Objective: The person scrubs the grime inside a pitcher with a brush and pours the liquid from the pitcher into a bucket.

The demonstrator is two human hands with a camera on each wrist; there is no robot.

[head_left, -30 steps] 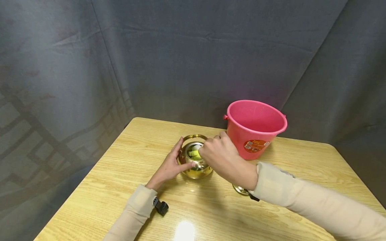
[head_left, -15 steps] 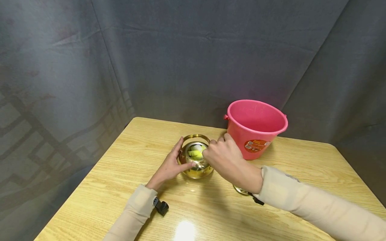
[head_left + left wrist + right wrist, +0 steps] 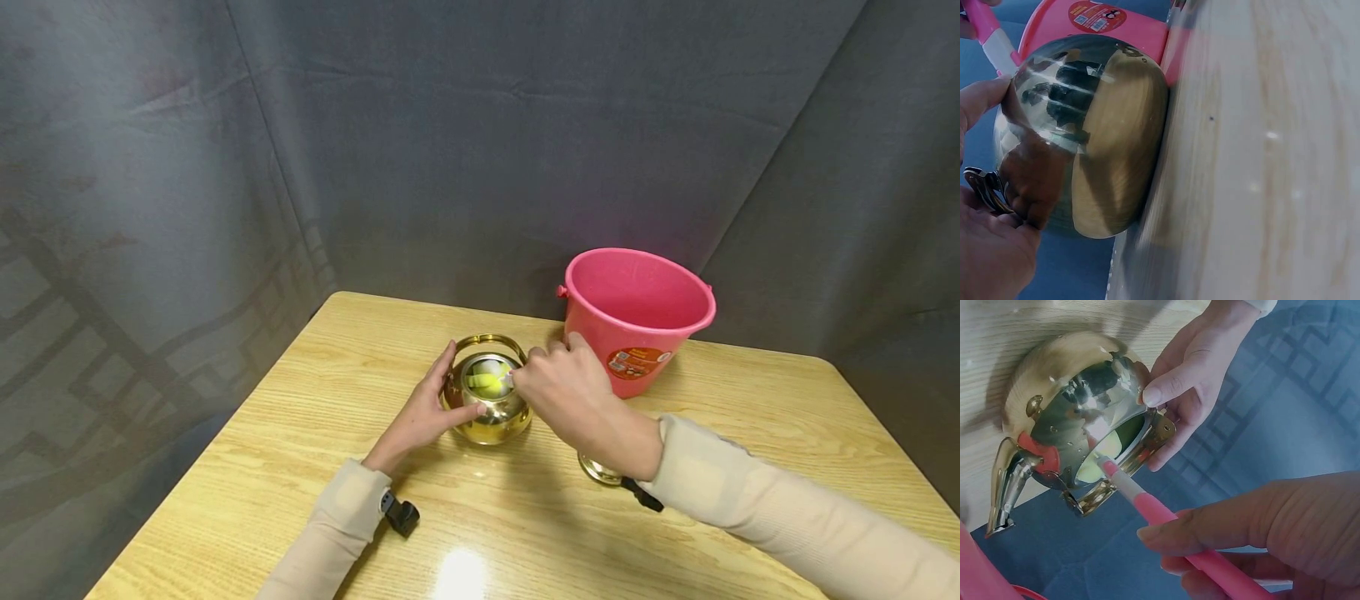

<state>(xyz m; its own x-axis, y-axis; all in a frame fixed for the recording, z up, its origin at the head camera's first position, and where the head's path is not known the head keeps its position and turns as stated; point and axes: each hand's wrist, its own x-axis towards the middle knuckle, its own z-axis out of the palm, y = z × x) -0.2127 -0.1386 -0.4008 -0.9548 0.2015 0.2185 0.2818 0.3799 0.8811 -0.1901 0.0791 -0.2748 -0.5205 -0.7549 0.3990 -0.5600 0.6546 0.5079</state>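
Note:
A shiny gold kettle [image 3: 491, 425] stands on the table with its lid off. My left hand [image 3: 423, 412] holds its near left side, thumb [image 3: 1163, 394] near the opening's rim and fingers by the handle's joint. My right hand [image 3: 570, 396] grips the pink handle [image 3: 1216, 569] of a bottle brush with a white section near its end. The brush reaches into the kettle's opening, where its yellow-and-white head [image 3: 487, 382] shows; the rest of the head is hidden inside. The kettle's hoop handle [image 3: 487, 338] is tipped back, away from the opening.
A pink bucket [image 3: 637, 321] with a round red label stands behind the right hand at the table's back edge. The gold lid [image 3: 597, 472] lies on the wooden table [image 3: 300, 442], partly hidden by the right wrist. Grey curtains [image 3: 480, 167] hang beyond the table.
My right hand has drawn slightly to the right, uncovering more of the brush head in the kettle and more of the lid. The left hand and kettle look unmoved.

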